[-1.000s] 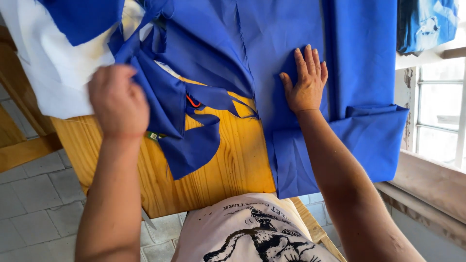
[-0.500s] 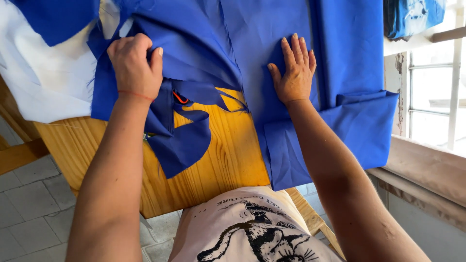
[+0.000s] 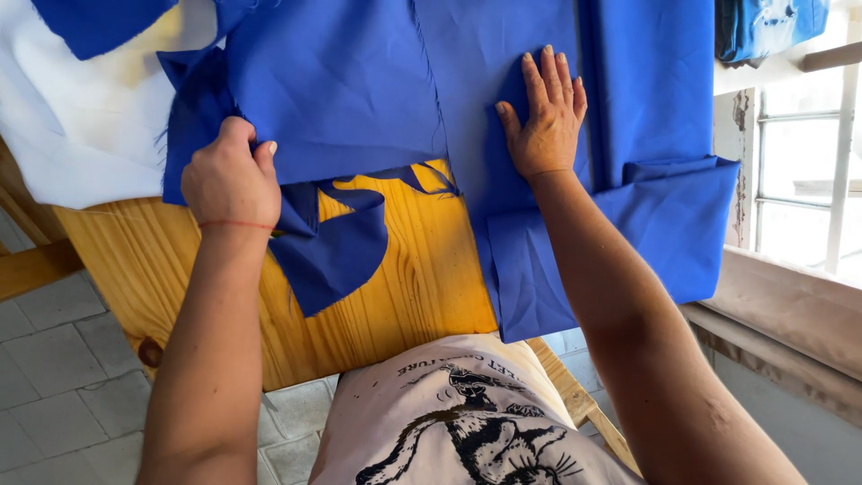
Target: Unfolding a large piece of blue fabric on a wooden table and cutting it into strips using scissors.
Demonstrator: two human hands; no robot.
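While the blue fabric [image 3: 359,81] lies spread over the wooden table [image 3: 395,278], a cut edge is pinched shut in the left hand [image 3: 231,180] and the cloth is pinned under the flat, open right hand [image 3: 541,117]; the hands are well apart. A risk is judged: a tug by the left could slide the layers out of line, or fray the raw edge. White cloth [image 3: 72,126] lies at left, touching. A loose blue offcut [image 3: 328,251] hangs below the grip and could snag.

Single head view, looking steeply down, close over wooden table [image 3: 395,296].
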